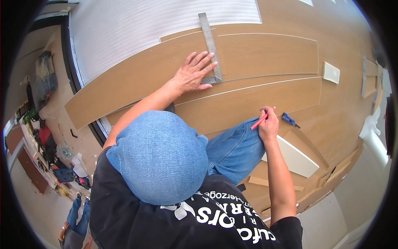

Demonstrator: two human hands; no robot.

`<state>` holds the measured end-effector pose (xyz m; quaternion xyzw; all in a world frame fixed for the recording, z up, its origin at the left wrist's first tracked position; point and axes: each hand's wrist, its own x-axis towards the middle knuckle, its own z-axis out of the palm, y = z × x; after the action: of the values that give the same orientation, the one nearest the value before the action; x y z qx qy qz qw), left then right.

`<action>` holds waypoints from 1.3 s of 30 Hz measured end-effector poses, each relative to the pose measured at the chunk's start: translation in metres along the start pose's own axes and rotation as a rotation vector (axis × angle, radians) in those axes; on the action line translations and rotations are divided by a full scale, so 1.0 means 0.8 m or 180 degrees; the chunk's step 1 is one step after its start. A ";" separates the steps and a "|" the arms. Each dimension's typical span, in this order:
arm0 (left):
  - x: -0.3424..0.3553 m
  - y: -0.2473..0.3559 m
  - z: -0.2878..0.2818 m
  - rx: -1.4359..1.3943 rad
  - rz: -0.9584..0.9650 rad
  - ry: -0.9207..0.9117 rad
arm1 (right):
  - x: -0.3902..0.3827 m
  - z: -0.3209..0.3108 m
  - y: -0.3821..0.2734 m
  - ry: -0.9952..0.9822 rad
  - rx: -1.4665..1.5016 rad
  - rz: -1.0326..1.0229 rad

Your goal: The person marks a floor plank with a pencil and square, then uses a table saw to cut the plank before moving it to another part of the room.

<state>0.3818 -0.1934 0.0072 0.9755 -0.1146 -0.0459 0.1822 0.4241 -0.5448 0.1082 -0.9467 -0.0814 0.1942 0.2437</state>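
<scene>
My left hand (194, 74) lies with its fingers spread over a wood-look board (145, 68) and a metal try square (208, 35). Its fingertips reach the square's blade, which lies across the board. The square's short arm sits beside my thumb. My right hand (269, 124) is closed round a red pencil (259, 121), held above my jeans-covered leg (238, 151). Right of this hand lies a blue utility knife (290, 120). A second board (269, 54) lies to the right of the square, and another board (248, 97) runs nearer to me.
White ribbed underlay (166, 18) covers the far left floor. A small white block (331, 72) lies at right; a white panel offcut (296, 157) lies beside my right forearm. A rounded denim shape (159, 157) hides part of the middle. Another person (78, 220) is at lower left, near scattered tools.
</scene>
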 end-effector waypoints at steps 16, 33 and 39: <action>0.000 -0.003 0.006 0.0014 0.0031 0.0140 | -0.004 0.002 0.007 0.0112 0.0430 -0.0061; -0.002 -0.005 0.007 -0.0049 0.0017 0.0290 | 0.161 0.091 -0.172 0.0241 0.1866 -0.0780; -0.004 -0.007 0.002 -0.0159 -0.0026 0.0116 | 0.226 0.143 -0.208 0.0280 0.1906 -0.1142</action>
<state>0.3798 -0.1883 0.0036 0.9718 -0.1061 -0.0316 0.2083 0.5321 -0.3062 0.0386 -0.8113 -0.1752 0.1227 0.5441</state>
